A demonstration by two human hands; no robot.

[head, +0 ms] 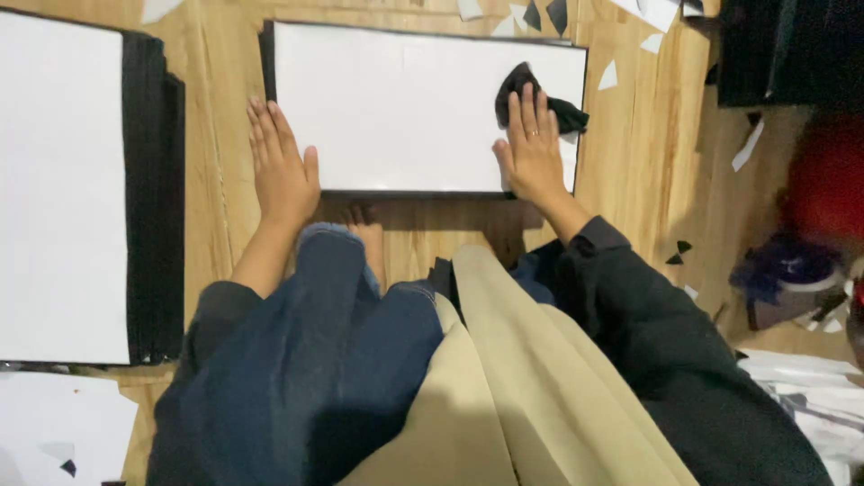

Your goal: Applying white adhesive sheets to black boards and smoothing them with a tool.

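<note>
Wooden floor, paper scraps; left hand flat, right hand pressing black cloth on white board.

You've got no packages, labels, signs or screens clearly in view here. Closest candidates: a white rectangular panel with a thin black frame lying flat on the wooden floor ahead of you, and a second white panel on a stack of black-edged ones at your left. Both faces are blank white; can't tell if they're screens or boards. Far right, a blurred purple-and-white object might be packaging, too unclear to call.
</note>
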